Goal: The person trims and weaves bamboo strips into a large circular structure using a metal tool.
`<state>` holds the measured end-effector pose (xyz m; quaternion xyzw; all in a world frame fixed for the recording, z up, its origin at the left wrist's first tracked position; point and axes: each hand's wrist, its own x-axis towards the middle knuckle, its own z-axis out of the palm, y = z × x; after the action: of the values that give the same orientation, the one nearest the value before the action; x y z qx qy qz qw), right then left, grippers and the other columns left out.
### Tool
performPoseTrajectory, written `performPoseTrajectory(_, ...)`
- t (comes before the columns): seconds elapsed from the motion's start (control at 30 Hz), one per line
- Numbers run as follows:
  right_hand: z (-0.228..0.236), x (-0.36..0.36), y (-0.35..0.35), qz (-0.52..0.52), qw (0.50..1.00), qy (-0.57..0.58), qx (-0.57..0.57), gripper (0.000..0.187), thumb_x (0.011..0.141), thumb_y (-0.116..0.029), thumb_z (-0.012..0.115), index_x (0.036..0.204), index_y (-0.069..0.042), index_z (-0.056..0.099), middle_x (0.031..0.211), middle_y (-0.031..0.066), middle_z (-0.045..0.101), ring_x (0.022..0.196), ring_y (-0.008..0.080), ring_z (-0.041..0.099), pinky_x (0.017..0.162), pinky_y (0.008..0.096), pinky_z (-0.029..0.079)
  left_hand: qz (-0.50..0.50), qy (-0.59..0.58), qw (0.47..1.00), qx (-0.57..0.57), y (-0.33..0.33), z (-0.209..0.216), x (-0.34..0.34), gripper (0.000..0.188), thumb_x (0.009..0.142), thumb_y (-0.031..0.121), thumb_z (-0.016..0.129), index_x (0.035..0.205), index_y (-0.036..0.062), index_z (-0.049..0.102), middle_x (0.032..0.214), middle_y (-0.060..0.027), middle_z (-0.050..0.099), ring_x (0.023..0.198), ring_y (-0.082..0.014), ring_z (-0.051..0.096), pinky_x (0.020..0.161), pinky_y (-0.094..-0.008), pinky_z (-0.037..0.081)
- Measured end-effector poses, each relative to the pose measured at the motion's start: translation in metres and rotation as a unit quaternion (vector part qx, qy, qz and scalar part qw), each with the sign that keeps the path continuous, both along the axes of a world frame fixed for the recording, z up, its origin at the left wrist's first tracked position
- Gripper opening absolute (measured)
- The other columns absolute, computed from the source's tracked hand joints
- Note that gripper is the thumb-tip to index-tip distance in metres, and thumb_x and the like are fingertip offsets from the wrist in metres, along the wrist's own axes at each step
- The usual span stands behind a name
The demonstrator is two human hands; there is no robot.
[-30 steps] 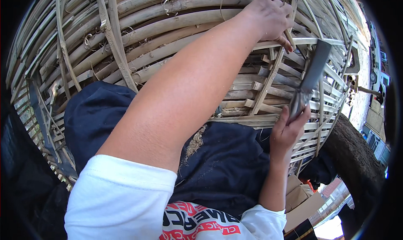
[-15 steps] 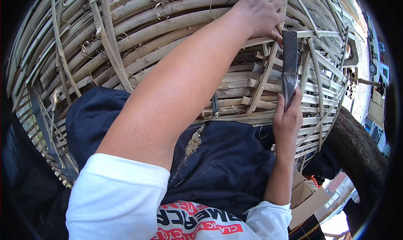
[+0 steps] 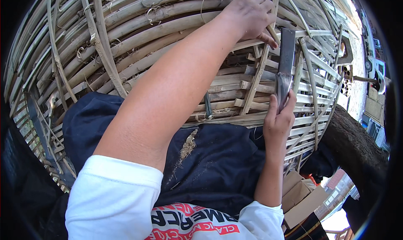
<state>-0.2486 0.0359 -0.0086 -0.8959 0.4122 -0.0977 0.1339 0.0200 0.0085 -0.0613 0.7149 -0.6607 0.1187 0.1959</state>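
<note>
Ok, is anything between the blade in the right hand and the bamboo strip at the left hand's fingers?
Nothing visible stands between the blade, held in the right hand, and the bamboo strip. The left hand's fingers are close by, though, just left of the blade's upper part. Depth is unclear here.

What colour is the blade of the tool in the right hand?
Dark grey; the blade shows best in the head view.

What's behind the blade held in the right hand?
Behind the dark blade, pale lattice strips show on either side. Whatever lies directly behind the blade and its handle is covered, so how the strips cross there can't be seen.
</note>
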Motion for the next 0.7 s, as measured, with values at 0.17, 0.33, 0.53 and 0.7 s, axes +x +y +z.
performPoseTrajectory(0.17,0.016,0.008,0.023,-0.005,0.991,-0.121,0.051,0.043,0.099,-0.019,0.063,0.134,0.000,0.047,0.101,0.0307,0.067,0.091,0.0480,0.068,0.076,0.0493,0.053,-0.007,0.080,0.984,0.156,0.008,0.036,-0.006,0.094,0.067,0.077,0.071,0.135,0.0125,0.059,0.129,-0.0151,0.058,0.123,-0.0283,0.057,0.109,-0.0553,0.033)
performPoseTrajectory(0.33,0.011,0.001,0.021,-0.024,0.993,-0.086,0.076,0.043,0.101,-0.022,0.061,0.132,0.005,0.050,0.113,0.0245,0.061,0.100,0.0369,0.061,0.090,0.0436,0.047,0.052,0.037,0.998,0.022,-0.001,0.011,-0.008,0.071,0.069,0.068,0.075,0.115,0.0152,0.062,0.109,-0.0072,0.060,0.108,-0.0219,0.063,0.098,-0.0430,0.036)
performPoseTrajectory(0.53,0.001,-0.007,0.005,-0.037,0.985,-0.137,0.100,0.047,0.100,-0.024,0.062,0.133,0.005,0.047,0.101,0.0290,0.068,0.091,0.0451,0.069,0.079,0.0457,0.052,0.066,0.054,0.994,-0.064,0.000,0.005,-0.013,0.114,0.058,0.082,0.073,0.150,0.0229,0.038,0.151,-0.0212,0.040,0.149,-0.0346,0.031,0.120,-0.0575,0.019)
performPoseTrajectory(0.7,0.001,-0.012,0.002,-0.027,0.987,-0.137,0.083,0.048,0.099,-0.023,0.064,0.133,0.005,0.047,0.100,0.0279,0.068,0.088,0.0434,0.069,0.076,0.0444,0.053,0.115,0.011,0.982,0.150,-0.004,0.034,-0.021,0.123,0.061,0.094,0.057,0.162,0.0331,0.021,0.170,-0.0110,0.012,0.157,-0.0313,0.011,0.118,-0.0715,0.001)
